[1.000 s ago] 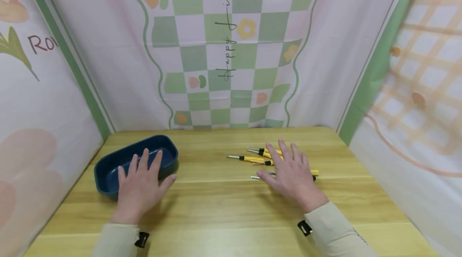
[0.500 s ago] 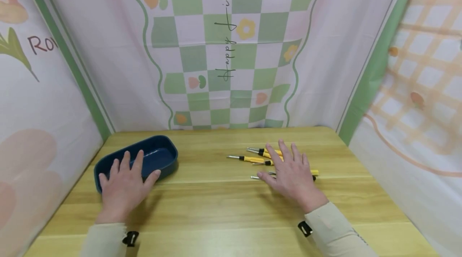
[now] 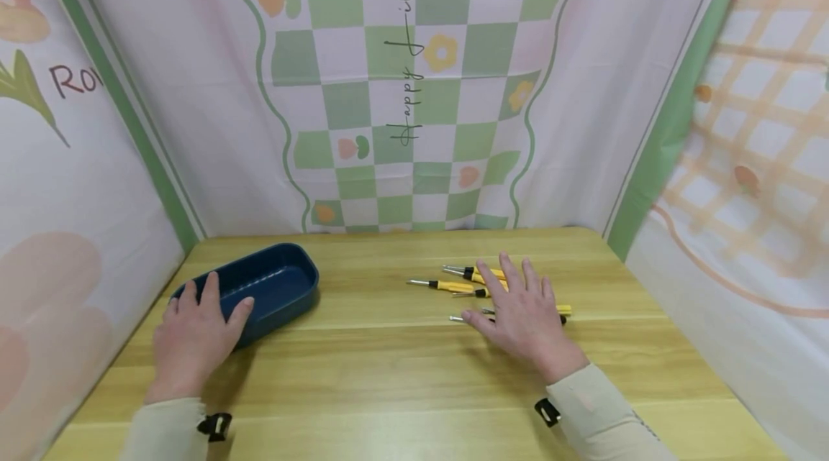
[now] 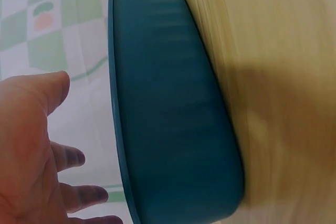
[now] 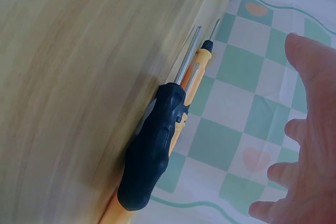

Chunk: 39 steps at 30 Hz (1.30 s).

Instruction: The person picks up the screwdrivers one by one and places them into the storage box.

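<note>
A dark blue oblong tray point(image 3: 278, 303) stands at the left of the wooden table. My left hand point(image 3: 194, 342), fingers spread, hovers over its near left end. In the left wrist view the thumb and fingers point(image 4: 86, 195) are apart from the tray's rim point(image 4: 116, 103). My right hand point(image 3: 521, 317) is spread above a group of screwdrivers and grips none of them. Several have yellow handles, such as the leftmost screwdriver point(image 3: 447, 285). A black-handled screwdriver point(image 5: 152, 150) lies nearest in the right wrist view, below the hand. The hand hides part of the group in the head view.
The wooden table point(image 3: 388, 375) ends at a hanging cloth point(image 3: 414, 101) with green checks at the back. Printed cloth walls point(image 3: 78, 195) close in the left and right sides. Bare table lies between the tray and the screwdrivers.
My left hand has moved left across the tray, uncovering more of its inside and right end. The right hand stays nearly where it was over the screwdrivers.
</note>
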{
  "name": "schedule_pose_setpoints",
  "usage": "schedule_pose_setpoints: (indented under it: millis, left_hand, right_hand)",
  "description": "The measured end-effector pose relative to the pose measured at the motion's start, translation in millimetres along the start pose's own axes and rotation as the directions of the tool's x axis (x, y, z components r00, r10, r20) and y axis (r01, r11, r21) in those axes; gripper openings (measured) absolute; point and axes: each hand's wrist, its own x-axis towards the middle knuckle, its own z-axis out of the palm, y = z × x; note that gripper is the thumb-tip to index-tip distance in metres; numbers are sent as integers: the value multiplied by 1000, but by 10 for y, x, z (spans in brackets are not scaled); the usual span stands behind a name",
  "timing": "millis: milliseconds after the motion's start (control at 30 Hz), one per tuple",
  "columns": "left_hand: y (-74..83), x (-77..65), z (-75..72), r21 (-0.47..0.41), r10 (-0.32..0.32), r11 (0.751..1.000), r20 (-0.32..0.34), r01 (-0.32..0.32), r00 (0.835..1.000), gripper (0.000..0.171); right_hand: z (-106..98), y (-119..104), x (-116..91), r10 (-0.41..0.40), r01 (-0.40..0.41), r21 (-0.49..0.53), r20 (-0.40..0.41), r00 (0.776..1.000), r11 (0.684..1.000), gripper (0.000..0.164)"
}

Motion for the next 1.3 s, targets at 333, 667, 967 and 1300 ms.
schedule_pose_setpoints:
  millis: [333, 667, 967, 1300]
  left_hand:
    - [-109, 25, -46, -71, -164, 983, 68, 169, 984, 99]
    - [-237, 42, -96, -50, -274, 960, 54, 277, 960, 74]
    - [-428, 62, -74, -82, -297, 947, 137, 310, 945, 56]
    - [-542, 66, -27, -83, -253, 962, 79, 260, 964, 42]
  right_hand:
    - [25, 3, -9, 5, -5, 13, 2, 1000, 1000, 91]
    - [52, 23, -16, 7, -8, 15, 6, 1000, 1000, 91]
    - [45, 65, -20, 14, -14, 14, 21, 1000, 1000, 91]
    - [35, 119, -12, 13, -14, 15, 35, 999, 1000, 86]
